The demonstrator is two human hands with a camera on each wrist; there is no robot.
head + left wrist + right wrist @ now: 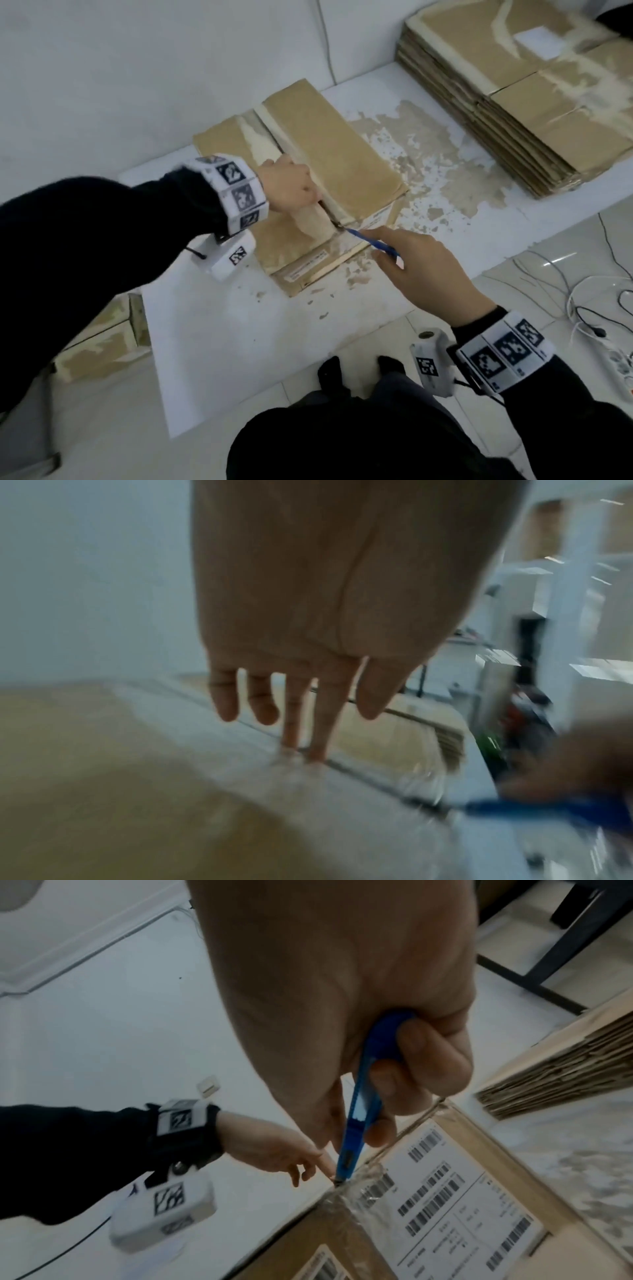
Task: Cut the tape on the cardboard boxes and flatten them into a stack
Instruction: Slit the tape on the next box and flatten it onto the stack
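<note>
On the scuffed white table [212, 325], a tall stack of flattened brown cardboard boxes [534, 113] already lay upper right, while mid-frame the left hand [291, 186], fingers extended, steadied the still-taped brown cardboard box [329, 154] as the right hand [424, 267] gripped a blue utility knife [363, 1096] at its seam, flattening seemingly yet to come.

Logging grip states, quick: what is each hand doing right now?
Left hand: open, straight fingertips pressing on the box top.
Right hand: closed around the blue knife, its tip at the taped seam.

a packing or storeroom workspace: flattened cardboard stack [534, 102] on a white table [222, 325].
</note>
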